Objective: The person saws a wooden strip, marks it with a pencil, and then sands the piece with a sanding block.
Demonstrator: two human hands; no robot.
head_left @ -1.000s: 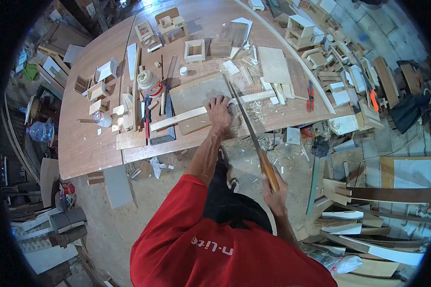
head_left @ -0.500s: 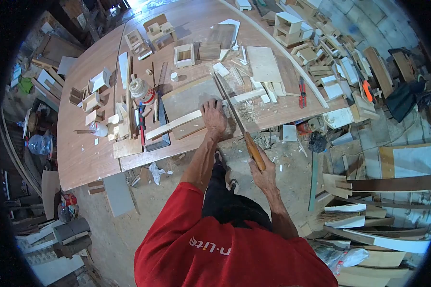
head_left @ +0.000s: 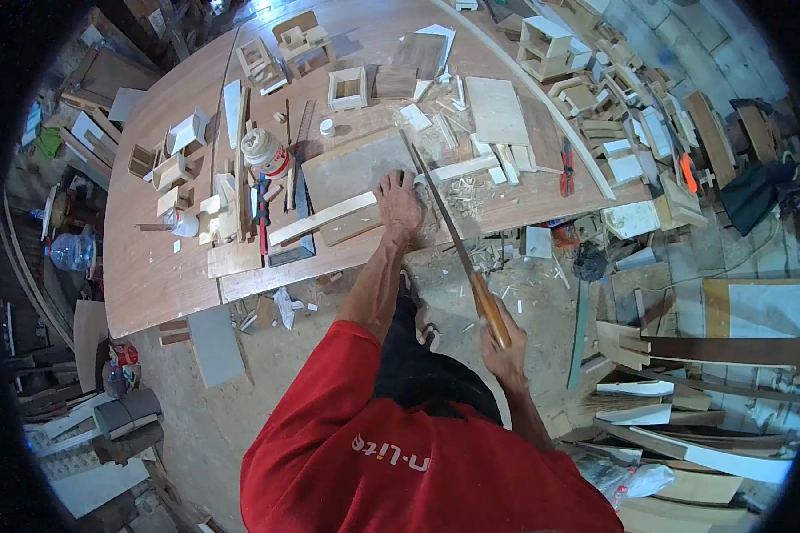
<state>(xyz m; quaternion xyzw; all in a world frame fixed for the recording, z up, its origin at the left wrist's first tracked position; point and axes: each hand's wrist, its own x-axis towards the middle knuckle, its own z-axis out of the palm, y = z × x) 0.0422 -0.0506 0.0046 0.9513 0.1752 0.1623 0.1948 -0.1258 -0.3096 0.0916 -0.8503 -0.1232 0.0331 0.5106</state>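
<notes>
A long pale wooden strip [head_left: 327, 217] lies across a flat board [head_left: 351, 173] near the table's front edge. My left hand [head_left: 400, 206] presses down on the strip, its fingers curled over the far side. In my right hand [head_left: 507, 348] is the wooden handle of a handsaw [head_left: 453, 224]. The saw's narrow blade slants away from me and crosses the strip just right of my left hand. Whether its teeth sit in a cut is too small to tell.
Sawdust and offcuts [head_left: 462, 197] lie right of the blade. Red-handled pliers [head_left: 566, 169], a glue jar [head_left: 265, 153], a metal square [head_left: 304, 249] and small wooden pieces [head_left: 347, 87] are on the table [head_left: 160, 293]. Stacked wood [head_left: 676, 391] stands at the right.
My right hand has drawn the saw back toward my body and slightly right. My left hand stays on the strip. The view has shifted a little.
</notes>
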